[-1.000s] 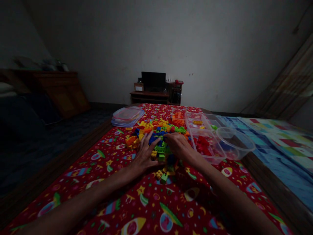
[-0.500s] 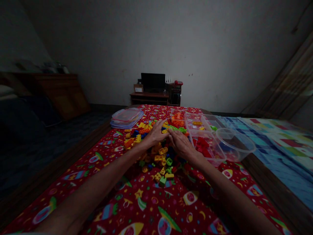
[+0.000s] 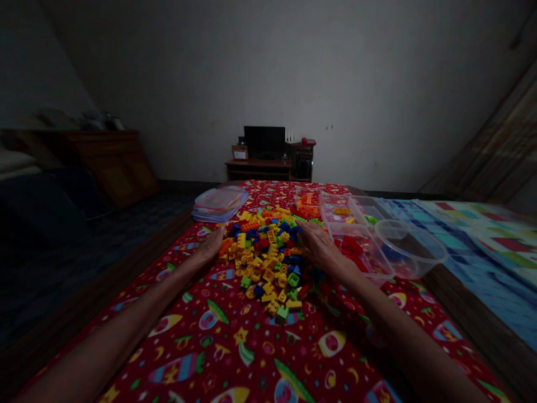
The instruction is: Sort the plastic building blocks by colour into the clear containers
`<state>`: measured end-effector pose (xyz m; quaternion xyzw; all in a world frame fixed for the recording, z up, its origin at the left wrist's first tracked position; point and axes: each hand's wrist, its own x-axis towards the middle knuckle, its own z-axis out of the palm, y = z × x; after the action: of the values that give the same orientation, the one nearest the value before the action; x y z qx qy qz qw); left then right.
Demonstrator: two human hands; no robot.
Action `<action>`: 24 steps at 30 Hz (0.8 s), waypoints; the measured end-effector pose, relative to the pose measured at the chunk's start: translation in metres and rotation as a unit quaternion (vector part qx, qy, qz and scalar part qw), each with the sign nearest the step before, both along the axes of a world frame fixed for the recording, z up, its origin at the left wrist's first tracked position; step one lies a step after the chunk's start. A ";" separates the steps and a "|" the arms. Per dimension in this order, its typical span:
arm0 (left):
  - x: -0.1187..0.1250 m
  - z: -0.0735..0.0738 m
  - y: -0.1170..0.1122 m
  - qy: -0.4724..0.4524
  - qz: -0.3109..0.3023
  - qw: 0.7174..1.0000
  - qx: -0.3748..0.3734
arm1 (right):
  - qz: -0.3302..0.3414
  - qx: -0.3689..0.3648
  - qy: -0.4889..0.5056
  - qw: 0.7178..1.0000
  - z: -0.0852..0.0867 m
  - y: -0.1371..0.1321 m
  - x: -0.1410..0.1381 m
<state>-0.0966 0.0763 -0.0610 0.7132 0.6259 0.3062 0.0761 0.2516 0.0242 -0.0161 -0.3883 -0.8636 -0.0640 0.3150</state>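
A loose pile of toy building bricks, mostly yellow with blue, green, orange and red among them, lies in the middle of the table. My left hand rests along the pile's left edge, its fingers stretched forward beside orange and yellow bricks, with nothing visible in it. Over the pile's right side is my right hand, fingers extended forward and to the left, next to blue bricks. I see no brick held in it; its palm side is hidden.
Clear plastic boxes stand at the right: one with red bricks, one with orange bricks, and a round tub. Stacked lids lie at the back left. A red patterned cloth covers the table.
My left hand has moved left from the middle of the pile to its left edge. The right hand has shifted slightly right, and the two hands are now apart, uncovering the pile's middle.
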 end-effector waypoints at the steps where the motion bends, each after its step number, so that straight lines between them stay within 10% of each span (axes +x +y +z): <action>1: 0.010 0.000 0.002 -0.013 0.004 1.000 -0.014 | 0.002 -0.001 -0.002 1.000 0.000 0.000 0.001; 16: 0.149 0.063 -0.006 -0.103 -0.175 0.979 0.036 | 0.059 0.032 0.052 0.996 -0.011 0.000 0.004; 24: 0.117 0.083 -0.018 -0.090 -0.173 0.980 0.038 | -0.021 0.004 -0.021 1.000 0.017 0.004 -0.020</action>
<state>0.0204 0.0580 0.0223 0.7826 0.4716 0.3751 0.1563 0.2316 0.0278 0.0008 -0.4040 -0.8613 -0.0820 0.2971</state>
